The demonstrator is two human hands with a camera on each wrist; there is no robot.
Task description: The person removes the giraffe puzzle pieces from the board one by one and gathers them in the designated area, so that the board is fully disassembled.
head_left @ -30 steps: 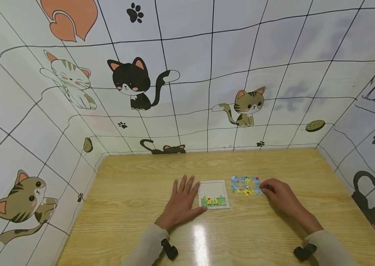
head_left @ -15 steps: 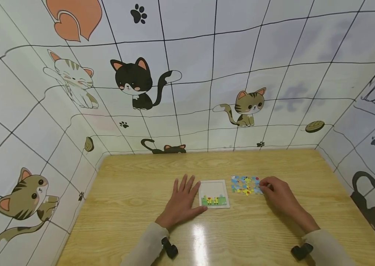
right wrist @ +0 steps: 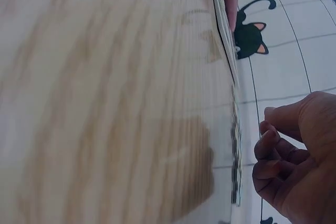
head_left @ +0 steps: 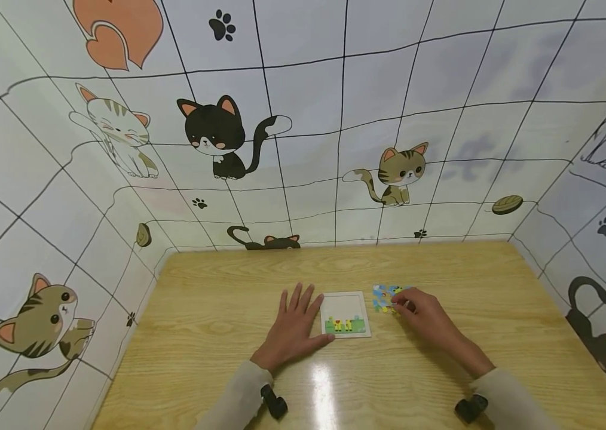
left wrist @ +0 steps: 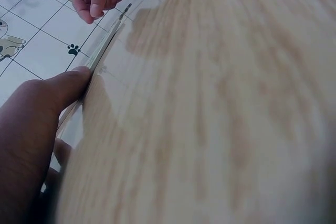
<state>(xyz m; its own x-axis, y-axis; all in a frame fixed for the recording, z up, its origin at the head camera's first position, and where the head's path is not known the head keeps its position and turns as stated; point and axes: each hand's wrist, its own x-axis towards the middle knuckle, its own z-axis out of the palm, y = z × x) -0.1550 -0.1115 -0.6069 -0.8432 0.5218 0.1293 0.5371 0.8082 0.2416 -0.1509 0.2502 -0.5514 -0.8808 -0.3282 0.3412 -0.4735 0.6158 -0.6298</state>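
Observation:
My left hand (head_left: 294,328) lies spread on the table, its thumb and fingers resting along the left side of a white puzzle tray (head_left: 342,301). A bottom row of joined pieces (head_left: 346,324), green with yellow figures, fills the tray's lower part. Over the loose blue and yellow puzzle pieces (head_left: 380,297) hovers my right hand (head_left: 429,316), thumb and forefinger pinched together. The puzzle piece between those fingertips is almost wholly hidden. In the right wrist view the right hand (right wrist: 294,156) is raised above the pieces (right wrist: 234,150), its other fingers curled.
The wooden table (head_left: 227,280) is glossy and meets cat-patterned walls (head_left: 314,149) at the back and both sides. Black wrist cameras (head_left: 274,403) sit at both cuffs. The loose pieces lie just right of the tray.
My right hand has moved left from the right end of the loose pieces and now covers many of them. The left hand and the tray have stayed put.

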